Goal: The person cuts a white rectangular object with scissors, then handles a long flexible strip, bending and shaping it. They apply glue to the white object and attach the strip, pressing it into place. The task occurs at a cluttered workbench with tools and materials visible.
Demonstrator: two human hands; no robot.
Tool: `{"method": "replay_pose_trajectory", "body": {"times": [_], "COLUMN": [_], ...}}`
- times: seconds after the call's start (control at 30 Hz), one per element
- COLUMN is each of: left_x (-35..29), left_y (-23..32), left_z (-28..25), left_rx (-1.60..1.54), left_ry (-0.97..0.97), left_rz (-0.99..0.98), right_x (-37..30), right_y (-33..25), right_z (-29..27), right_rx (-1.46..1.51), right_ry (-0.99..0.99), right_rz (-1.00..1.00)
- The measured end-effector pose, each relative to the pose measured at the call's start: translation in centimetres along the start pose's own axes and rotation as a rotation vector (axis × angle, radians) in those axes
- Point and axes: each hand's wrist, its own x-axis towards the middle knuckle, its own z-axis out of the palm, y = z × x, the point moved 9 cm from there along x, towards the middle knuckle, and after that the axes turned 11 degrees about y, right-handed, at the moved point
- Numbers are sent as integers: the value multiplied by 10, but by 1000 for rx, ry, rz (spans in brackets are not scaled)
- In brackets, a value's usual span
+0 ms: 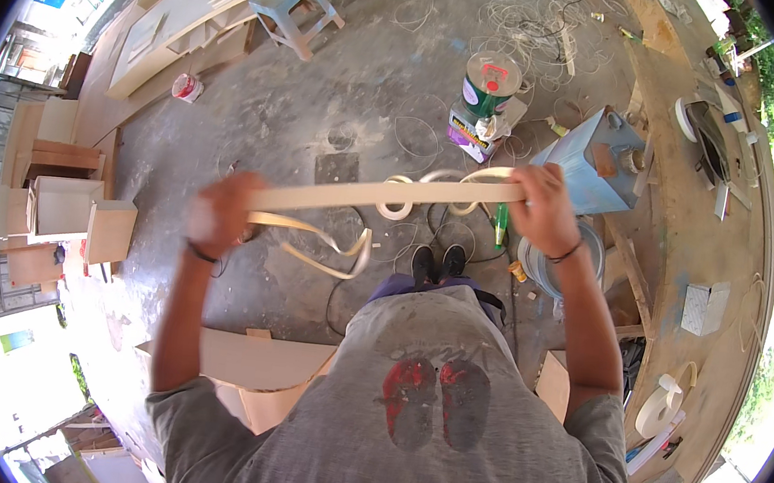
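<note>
A long cream strip of edge banding (382, 194) is stretched taut between my two hands, above the floor in front of me. My left hand (225, 214), somewhat blurred, is closed round one end, and a loose tail curls away below it. On the other side my right hand (546, 210) grips the strip with fingers wrapped round it. Close to that hand the banding loops back in pale coils, and a pale ring-shaped roll (396, 198) shows just beyond the strip.
A workbench (678, 223) runs along the right, with a blue stool (591, 159) beside it. Ahead stand a green paint can (490, 88) and tangled thin strips on the concrete. Wooden boxes (64, 206) are stacked at left; another blue stool (296, 5) stands farther off. A green bottle (500, 226) is near my feet.
</note>
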Motion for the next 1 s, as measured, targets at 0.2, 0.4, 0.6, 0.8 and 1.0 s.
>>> {"method": "replay_pose_trajectory", "body": {"times": [0.2,0.4,0.6,0.8,1.0], "left_x": [-115,-125,56,31,-82], "left_y": [-245,-305,-34,-45,-335], "left_z": [-170,-165,20,46,-99], "left_rx": [565,653,-233,-1152,475], "left_ry": [58,-243,-209,128,306], "left_rz": [-269,-434,-46,-658,-12], "right_x": [-62,-64,47,118,60], "right_y": [93,76,-83,-134,-35], "right_z": [-44,-6,85,61,-17], "right_rx": [-277,11,190,184,-370], "right_ry": [133,165,-14,137,181], "right_rz": [24,280,138,-7,113]}}
